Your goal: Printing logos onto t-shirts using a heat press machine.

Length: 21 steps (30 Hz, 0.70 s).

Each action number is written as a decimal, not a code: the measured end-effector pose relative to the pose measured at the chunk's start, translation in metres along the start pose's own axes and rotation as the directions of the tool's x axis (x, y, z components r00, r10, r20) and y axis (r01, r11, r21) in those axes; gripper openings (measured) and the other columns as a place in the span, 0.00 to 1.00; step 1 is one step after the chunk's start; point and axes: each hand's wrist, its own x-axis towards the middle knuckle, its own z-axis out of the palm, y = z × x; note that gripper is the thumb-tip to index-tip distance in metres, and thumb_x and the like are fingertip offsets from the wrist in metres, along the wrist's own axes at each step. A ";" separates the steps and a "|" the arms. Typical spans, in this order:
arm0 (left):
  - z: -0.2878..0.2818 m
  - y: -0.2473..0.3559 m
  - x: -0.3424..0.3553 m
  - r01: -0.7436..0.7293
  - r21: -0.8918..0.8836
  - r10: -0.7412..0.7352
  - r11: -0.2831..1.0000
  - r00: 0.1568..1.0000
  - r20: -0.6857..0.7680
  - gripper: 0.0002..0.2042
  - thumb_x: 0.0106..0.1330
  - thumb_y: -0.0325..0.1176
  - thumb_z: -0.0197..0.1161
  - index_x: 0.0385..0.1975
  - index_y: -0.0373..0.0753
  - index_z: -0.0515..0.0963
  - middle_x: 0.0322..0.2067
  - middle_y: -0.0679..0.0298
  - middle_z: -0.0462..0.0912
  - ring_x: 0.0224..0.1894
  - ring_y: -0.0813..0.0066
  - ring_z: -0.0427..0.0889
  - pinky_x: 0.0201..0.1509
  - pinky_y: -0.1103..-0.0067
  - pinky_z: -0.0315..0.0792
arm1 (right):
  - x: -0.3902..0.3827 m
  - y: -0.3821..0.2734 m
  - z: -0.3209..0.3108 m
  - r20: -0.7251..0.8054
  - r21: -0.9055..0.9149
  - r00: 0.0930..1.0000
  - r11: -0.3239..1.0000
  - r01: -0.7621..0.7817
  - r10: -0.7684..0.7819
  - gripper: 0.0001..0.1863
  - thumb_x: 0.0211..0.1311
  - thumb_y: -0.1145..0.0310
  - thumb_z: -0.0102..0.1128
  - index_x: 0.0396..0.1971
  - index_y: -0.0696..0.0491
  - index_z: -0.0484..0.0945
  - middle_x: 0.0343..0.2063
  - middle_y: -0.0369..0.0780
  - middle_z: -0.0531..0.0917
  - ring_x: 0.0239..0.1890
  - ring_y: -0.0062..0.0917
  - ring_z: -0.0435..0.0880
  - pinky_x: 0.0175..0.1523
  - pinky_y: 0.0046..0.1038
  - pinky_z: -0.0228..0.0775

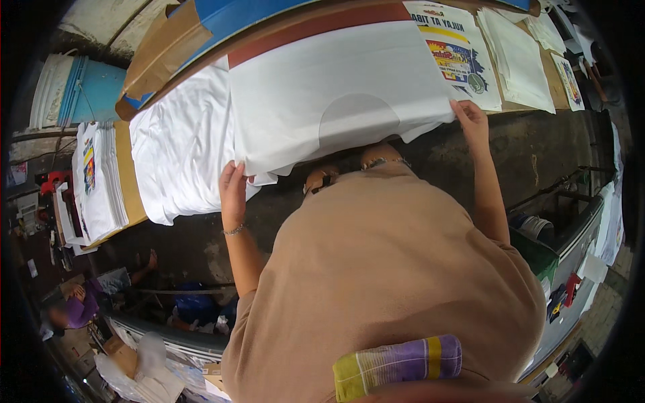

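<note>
A white cloth, by its look a T-shirt (289,94), lies spread smooth over a flat board whose reddish-brown end (322,28) shows at the far side. A grey half-round area marks its near middle. My left hand (234,181) pinches the near left corner between thumb and fingers. At the near right corner, my right hand (470,121) grips the edge the same way. The near hem hangs over the board's edge between my hands. Left of the board lies a loose heap of white shirts (181,144), partly under the spread one.
A printed white shirt (457,54) and folded white cloths (517,60) lie on the right. A stack of printed shirts (101,181) sits far left. A blue-and-brown cardboard box (168,50) borders the far side. Another person (80,299) is at the lower left.
</note>
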 end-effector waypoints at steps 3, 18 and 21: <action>0.003 0.012 0.003 -0.010 0.016 0.011 1.000 0.998 -0.056 0.06 0.67 0.32 0.53 0.31 0.37 0.71 0.27 0.69 0.73 0.31 0.81 0.69 0.37 0.83 0.63 | 0.000 -0.012 -0.004 0.085 -0.676 0.845 0.593 0.438 -0.528 0.15 0.64 0.61 0.57 0.22 0.54 0.74 0.19 0.29 0.75 0.25 0.13 0.71 0.29 0.20 0.60; -0.026 0.079 0.293 -0.324 -0.165 0.344 0.932 0.933 0.110 0.16 0.67 0.25 0.52 0.54 0.38 0.64 0.48 0.58 0.74 0.46 0.64 0.77 0.56 0.66 0.71 | 0.237 -0.086 0.069 0.113 0.638 0.945 0.751 0.169 -0.308 0.18 0.63 0.63 0.56 0.50 0.55 0.72 0.42 0.41 0.79 0.44 0.23 0.78 0.44 0.26 0.72; -0.037 0.075 0.330 -0.214 -0.110 0.224 0.971 0.970 0.089 0.16 0.67 0.28 0.51 0.54 0.38 0.64 0.49 0.58 0.73 0.47 0.63 0.77 0.57 0.66 0.70 | 0.276 -0.093 0.088 0.113 0.686 0.955 0.716 0.126 -0.275 0.19 0.64 0.62 0.55 0.51 0.55 0.71 0.42 0.42 0.79 0.44 0.24 0.78 0.45 0.26 0.71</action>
